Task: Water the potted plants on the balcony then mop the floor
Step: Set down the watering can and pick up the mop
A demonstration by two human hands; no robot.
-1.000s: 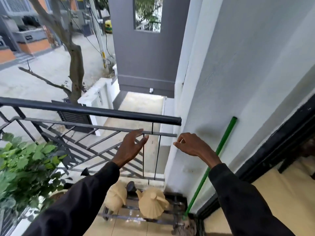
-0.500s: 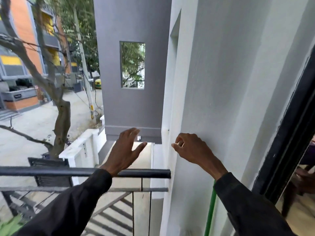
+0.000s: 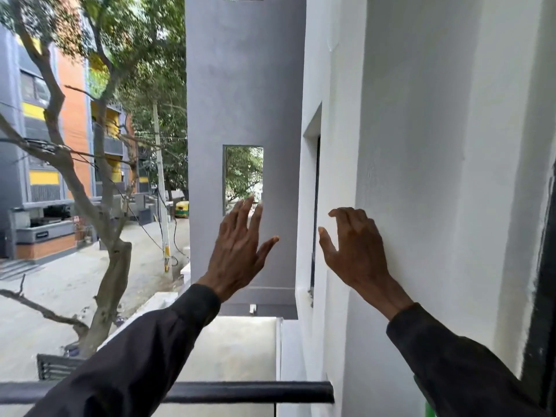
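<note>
Counts in the head view: two hands, the left hand (image 3: pixel 237 251) and the right hand (image 3: pixel 352 251); two dark sleeves, the left sleeve (image 3: pixel 135 362) and the right sleeve (image 3: pixel 460 365); one black handrail (image 3: pixel 255 392); one green pole (image 3: pixel 429 410), only partly in view at the lower edge; one grey wall (image 3: pixel 210 115) with one full rectangular opening (image 3: pixel 243 176) and a second cut off at the top edge; one forked tree trunk (image 3: pixel 111 281); one utility pole (image 3: pixel 161 182); one yellow-green vehicle (image 3: pixel 182 209)
</note>
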